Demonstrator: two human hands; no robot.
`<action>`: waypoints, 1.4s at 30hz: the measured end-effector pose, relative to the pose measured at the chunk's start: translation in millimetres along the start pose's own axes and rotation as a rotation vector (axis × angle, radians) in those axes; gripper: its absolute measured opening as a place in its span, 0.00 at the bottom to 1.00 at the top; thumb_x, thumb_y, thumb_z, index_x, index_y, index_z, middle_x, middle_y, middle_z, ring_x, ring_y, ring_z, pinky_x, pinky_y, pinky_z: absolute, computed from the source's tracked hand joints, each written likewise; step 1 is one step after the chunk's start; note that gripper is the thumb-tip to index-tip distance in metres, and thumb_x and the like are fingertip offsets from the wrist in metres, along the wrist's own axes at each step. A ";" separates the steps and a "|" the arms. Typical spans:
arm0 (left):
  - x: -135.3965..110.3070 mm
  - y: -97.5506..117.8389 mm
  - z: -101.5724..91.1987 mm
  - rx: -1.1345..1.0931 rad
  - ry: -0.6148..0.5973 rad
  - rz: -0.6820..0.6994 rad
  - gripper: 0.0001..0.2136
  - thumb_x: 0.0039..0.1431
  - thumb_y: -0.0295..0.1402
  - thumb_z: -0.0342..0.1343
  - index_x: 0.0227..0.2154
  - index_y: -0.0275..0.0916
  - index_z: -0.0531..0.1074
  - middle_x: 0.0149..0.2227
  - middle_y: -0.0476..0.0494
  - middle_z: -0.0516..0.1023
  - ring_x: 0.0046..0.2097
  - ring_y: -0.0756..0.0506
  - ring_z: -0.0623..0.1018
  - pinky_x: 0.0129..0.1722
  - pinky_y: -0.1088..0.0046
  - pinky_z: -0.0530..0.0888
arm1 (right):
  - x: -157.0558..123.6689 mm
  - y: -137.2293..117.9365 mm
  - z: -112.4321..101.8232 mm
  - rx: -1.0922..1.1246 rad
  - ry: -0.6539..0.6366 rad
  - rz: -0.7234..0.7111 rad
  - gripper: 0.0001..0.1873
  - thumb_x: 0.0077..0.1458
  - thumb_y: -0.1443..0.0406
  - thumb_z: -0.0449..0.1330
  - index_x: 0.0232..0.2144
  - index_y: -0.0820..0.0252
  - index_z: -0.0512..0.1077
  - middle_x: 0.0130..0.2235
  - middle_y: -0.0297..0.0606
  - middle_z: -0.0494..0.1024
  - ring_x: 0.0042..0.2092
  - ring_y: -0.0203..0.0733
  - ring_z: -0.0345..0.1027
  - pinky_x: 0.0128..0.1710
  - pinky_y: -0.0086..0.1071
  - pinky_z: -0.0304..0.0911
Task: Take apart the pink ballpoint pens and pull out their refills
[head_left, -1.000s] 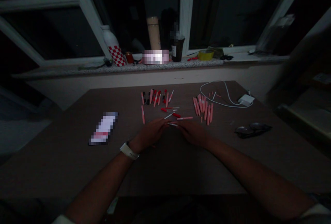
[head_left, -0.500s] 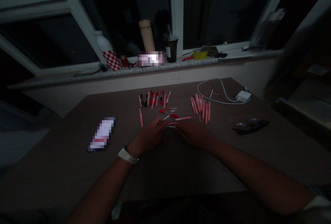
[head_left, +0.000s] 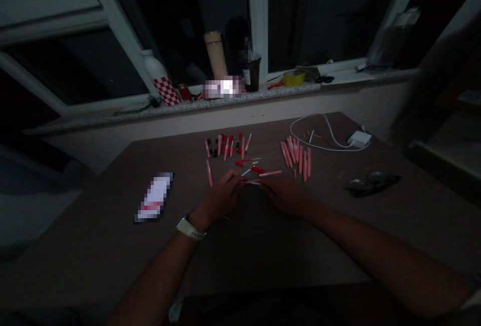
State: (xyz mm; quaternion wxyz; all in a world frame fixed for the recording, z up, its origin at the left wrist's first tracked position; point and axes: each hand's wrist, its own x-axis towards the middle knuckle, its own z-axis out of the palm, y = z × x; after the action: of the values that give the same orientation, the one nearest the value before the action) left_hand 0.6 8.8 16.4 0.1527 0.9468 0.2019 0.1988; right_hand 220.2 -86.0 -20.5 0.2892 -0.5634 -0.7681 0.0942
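Pen refill [head_left: 252, 182] lies crosswise, pinched between the left hand [head_left: 220, 197] and right hand [head_left: 283, 195]; pink pens [head_left: 289, 151] sit at twelve o'clock.

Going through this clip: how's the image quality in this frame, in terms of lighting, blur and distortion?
In the head view, the exposure is dim: the left hand and right hand sink into shadow, though the pink pens stay legible. Also in the head view, the wide lens splays the white window frame, and a pixelated patch on the sill is the brightest spot.
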 end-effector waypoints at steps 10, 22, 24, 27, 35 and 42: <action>-0.1 -0.2 4.2 0.037 -0.038 0.071 0.14 0.66 0.30 0.54 0.53 0.42 0.69 0.44 0.44 0.75 0.46 0.45 0.76 0.45 0.67 0.74 | -1.4 -6.9 0.3 -0.032 -0.028 -0.077 0.20 0.67 0.64 0.51 0.58 0.56 0.69 0.55 0.44 0.77 0.53 0.49 0.73 0.52 0.45 0.68; -1.1 3.2 15.7 -0.110 0.118 -0.012 0.04 0.59 0.33 0.63 0.36 0.39 0.77 0.34 0.47 0.80 0.35 0.47 0.79 0.35 0.74 0.74 | -0.3 -15.8 -4.2 0.104 -0.033 -0.007 0.15 0.66 0.64 0.54 0.53 0.60 0.71 0.50 0.47 0.79 0.49 0.47 0.75 0.48 0.38 0.68; -1.6 4.1 16.7 -0.118 0.133 -0.006 0.04 0.59 0.33 0.63 0.35 0.40 0.78 0.33 0.47 0.80 0.35 0.47 0.79 0.35 0.74 0.74 | -1.1 -14.5 -3.9 0.071 -0.034 -0.017 0.16 0.66 0.63 0.54 0.54 0.59 0.70 0.49 0.46 0.80 0.48 0.47 0.76 0.47 0.38 0.68; -2.9 6.4 16.4 -0.135 0.153 0.035 0.04 0.60 0.33 0.63 0.36 0.40 0.78 0.34 0.45 0.81 0.36 0.47 0.79 0.37 0.73 0.75 | -3.1 -13.5 -1.9 0.069 -0.025 -0.030 0.18 0.66 0.62 0.54 0.57 0.57 0.68 0.49 0.45 0.80 0.47 0.47 0.76 0.46 0.37 0.68; -1.3 9.9 15.1 -0.205 0.168 -0.028 0.05 0.58 0.35 0.64 0.34 0.40 0.78 0.34 0.45 0.82 0.36 0.46 0.81 0.37 0.72 0.77 | -4.6 -6.2 6.0 0.176 -0.023 -0.063 0.21 0.66 0.60 0.54 0.59 0.56 0.64 0.52 0.43 0.79 0.48 0.46 0.75 0.46 0.38 0.68; 1.1 8.4 15.0 -0.244 0.147 -0.234 0.14 0.56 0.37 0.64 0.45 0.41 0.75 0.40 0.45 0.83 0.40 0.44 0.82 0.37 0.72 0.76 | -3.7 -8.1 4.2 0.108 0.022 -0.054 0.18 0.66 0.61 0.53 0.57 0.54 0.67 0.52 0.42 0.78 0.49 0.45 0.75 0.47 0.37 0.67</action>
State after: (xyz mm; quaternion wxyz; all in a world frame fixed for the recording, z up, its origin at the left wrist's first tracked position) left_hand 10.8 -1.2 6.8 0.2734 0.8741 0.2957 0.2715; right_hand 212.0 -91.5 -21.4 0.3300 -0.5270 -0.7737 0.1213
